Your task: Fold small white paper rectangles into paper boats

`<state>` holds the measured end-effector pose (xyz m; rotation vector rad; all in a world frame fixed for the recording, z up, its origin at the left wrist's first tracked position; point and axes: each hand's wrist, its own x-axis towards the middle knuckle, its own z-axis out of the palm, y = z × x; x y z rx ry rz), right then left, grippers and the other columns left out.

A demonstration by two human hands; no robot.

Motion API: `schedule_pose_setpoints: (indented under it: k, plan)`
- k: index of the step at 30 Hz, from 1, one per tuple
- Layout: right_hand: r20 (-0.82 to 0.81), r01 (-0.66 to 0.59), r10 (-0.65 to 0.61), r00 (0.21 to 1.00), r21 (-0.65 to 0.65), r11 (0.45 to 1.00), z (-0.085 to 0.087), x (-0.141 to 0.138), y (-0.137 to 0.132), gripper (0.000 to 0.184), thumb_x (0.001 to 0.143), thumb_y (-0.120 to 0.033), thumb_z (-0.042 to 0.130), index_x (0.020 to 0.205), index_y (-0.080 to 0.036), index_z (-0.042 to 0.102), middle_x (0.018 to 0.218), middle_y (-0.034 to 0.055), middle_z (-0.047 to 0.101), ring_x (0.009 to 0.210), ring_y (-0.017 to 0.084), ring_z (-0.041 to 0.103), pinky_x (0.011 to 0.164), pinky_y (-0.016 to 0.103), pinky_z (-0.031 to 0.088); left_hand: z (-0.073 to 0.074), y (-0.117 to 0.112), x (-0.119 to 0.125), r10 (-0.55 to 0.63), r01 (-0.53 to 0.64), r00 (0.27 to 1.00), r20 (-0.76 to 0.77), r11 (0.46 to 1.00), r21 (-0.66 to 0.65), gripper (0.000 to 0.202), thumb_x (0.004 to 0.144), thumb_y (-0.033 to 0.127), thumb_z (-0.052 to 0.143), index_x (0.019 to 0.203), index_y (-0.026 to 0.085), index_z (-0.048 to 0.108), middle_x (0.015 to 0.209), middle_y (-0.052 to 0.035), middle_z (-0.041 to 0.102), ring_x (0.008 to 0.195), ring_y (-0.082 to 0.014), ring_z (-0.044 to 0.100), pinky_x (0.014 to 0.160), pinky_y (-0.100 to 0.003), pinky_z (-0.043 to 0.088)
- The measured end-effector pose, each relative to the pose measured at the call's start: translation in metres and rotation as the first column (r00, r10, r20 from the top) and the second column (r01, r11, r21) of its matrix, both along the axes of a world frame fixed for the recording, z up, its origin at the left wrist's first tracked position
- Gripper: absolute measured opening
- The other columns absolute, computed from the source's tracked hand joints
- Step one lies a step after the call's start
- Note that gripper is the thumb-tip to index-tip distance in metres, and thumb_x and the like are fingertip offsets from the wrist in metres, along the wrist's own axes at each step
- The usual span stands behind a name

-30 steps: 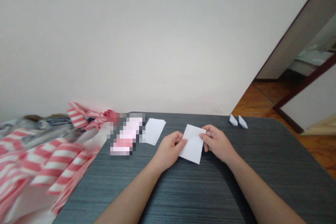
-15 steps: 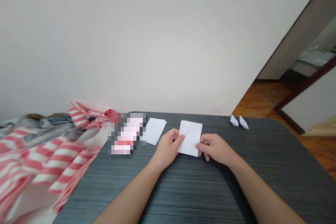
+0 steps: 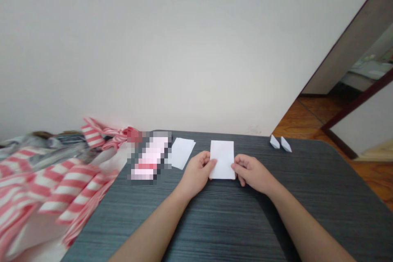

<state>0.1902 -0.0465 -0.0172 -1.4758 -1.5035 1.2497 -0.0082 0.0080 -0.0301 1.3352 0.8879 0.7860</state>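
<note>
Okay, left hand (image 3: 196, 174) and right hand (image 3: 253, 174) grip the paper (image 3: 222, 159) between them by its side edges, mid-frame above the table (image 3: 310, 184).

A plain off-white wall (image 3: 196, 49) rises behind a dark grey wood-grain table (image 3: 307, 200). Past the table's far right corner lies an orange-brown wooden floor (image 3: 310, 116), beside a slanting dark reddish-brown frame (image 3: 359, 106) and a grey-beige panel (image 3: 344, 53), all under soft, even light.
</note>
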Motion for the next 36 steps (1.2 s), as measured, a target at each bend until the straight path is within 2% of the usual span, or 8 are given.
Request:
schedule_pose_setpoints:
  k: [5, 10, 16, 26, 31, 34, 36]
  plan:
    - [0.022, -0.01, 0.01, 1.0, -0.004, 1.0, 0.002, 0.0, -0.001, 0.024, 0.094, -0.028, 0.05, 0.071, -0.02, 0.053, 0.044, -0.0074, 0.051, 0.038, 0.009, 0.045, 0.047, 0.02, 0.034, 0.003, -0.002, -0.001, 0.006, -0.006, 1.0, -0.013, 1.0, 0.002, 0.024, 0.085, 0.04, 0.061, 0.085, 0.017, 0.057, 0.063, 0.0036, 0.058, 0.051, -0.0106, 0.049, 0.047, -0.02, 0.037]
    - [-0.015, -0.001, 0.001, 1.0, -0.015, 1.0, 0.001, 0.002, 0.0, 0.026, 0.096, -0.028, 0.046, 0.073, -0.02, 0.053, 0.044, -0.0074, 0.052, 0.039, 0.009, 0.044, 0.049, 0.021, 0.034, 0.004, -0.001, -0.003, -0.018, 0.018, 0.999, 0.027, 0.999, 0.028, 0.034, 0.091, 0.049, 0.05, 0.08, 0.017, 0.056, 0.059, 0.0033, 0.052, 0.05, -0.0105, 0.048, 0.048, -0.021, 0.038]
    - [-0.063, -0.002, 0.001, 0.998, -0.019, 1.0, -0.003, 0.003, 0.001, 0.025, 0.096, -0.028, 0.046, 0.073, -0.02, 0.05, 0.046, -0.0076, 0.053, 0.038, 0.009, 0.043, 0.046, 0.02, 0.031, 0.003, 0.0, -0.003, -0.048, 0.05, 0.994, 0.1, 0.999, -0.017, 0.038, 0.092, 0.053, 0.047, 0.097, 0.017, 0.059, 0.063, 0.0024, 0.053, 0.051, -0.0111, 0.05, 0.048, -0.021, 0.041]
    - [-0.054, -0.021, 0.021, 0.998, 0.0, 1.0, -0.002, 0.004, 0.0, 0.023, 0.095, -0.027, 0.045, 0.074, -0.02, 0.05, 0.049, -0.007, 0.054, 0.04, 0.009, 0.044, 0.047, 0.021, 0.033, -0.002, 0.0, -0.006, -0.052, 0.051, 0.997, 0.051, 0.998, 0.019, 0.037, 0.093, 0.053, 0.045, 0.085, 0.018, 0.057, 0.061, 0.0032, 0.052, 0.052, -0.0108, 0.049, 0.049, -0.02, 0.037]
    - [-0.01, -0.034, 0.034, 0.999, 0.013, 0.999, -0.002, 0.003, 0.0, 0.023, 0.094, -0.027, 0.046, 0.073, -0.02, 0.049, 0.047, -0.007, 0.052, 0.042, 0.01, 0.045, 0.049, 0.021, 0.035, 0.0, 0.0, -0.005, -0.066, 0.066, 0.995, 0.079, 0.998, -0.004, 0.03, 0.092, 0.046, 0.051, 0.082, 0.017, 0.056, 0.061, 0.0029, 0.054, 0.052, -0.0106, 0.049, 0.05, -0.021, 0.038]
    - [0.038, -0.042, 0.041, 0.998, 0.029, 0.999, -0.001, 0.002, 0.0, 0.022, 0.093, -0.027, 0.048, 0.073, -0.02, 0.05, 0.047, -0.0068, 0.051, 0.044, 0.011, 0.046, 0.05, 0.021, 0.036, 0.007, -0.004, -0.002, -0.089, 0.09, 0.988, 0.127, 0.996, -0.007, 0.02, 0.084, 0.034, 0.065, 0.09, 0.016, 0.058, 0.07, 0.0014, 0.061, 0.057, -0.011, 0.053, 0.055, -0.021, 0.042]
    - [0.065, -0.047, 0.045, 0.997, 0.038, 0.998, 0.0, 0.002, 0.0, 0.02, 0.092, -0.027, 0.05, 0.073, -0.02, 0.051, 0.048, -0.0065, 0.05, 0.045, 0.011, 0.046, 0.05, 0.021, 0.036, 0.011, -0.006, 0.0, -0.106, 0.11, 0.983, 0.149, 0.994, -0.023, 0.024, 0.079, 0.03, 0.07, 0.095, 0.016, 0.059, 0.078, -0.0005, 0.065, 0.062, -0.012, 0.057, 0.058, -0.022, 0.044]
